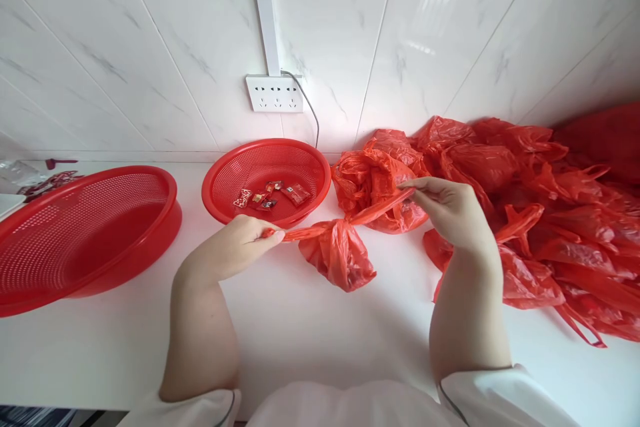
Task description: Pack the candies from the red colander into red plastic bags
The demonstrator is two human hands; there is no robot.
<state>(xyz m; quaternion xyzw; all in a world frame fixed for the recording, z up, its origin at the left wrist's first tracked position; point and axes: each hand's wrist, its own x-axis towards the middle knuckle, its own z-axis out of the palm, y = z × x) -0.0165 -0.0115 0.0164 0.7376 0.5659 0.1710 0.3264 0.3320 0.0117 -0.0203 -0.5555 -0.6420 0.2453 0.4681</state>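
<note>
A small red plastic bag [340,257] with something inside is held between my hands, its two handles crossed or knotted at the top and stretched out sideways. My left hand [240,243] pinches the end of one handle, in front of a red mesh basket [267,147]. The other handle's end is pinched by my right hand [447,207], beside an opened-looking red bag [375,180]. Several small wrapped packets [295,193] lie in the basket behind my left hand.
A larger red basket [150,247] stands at the left on the white table [310,347]. Many filled red bags [575,227] are piled at the right. At the far left lie patterned packets [53,183]. A socket strip [275,94] is on the tiled wall.
</note>
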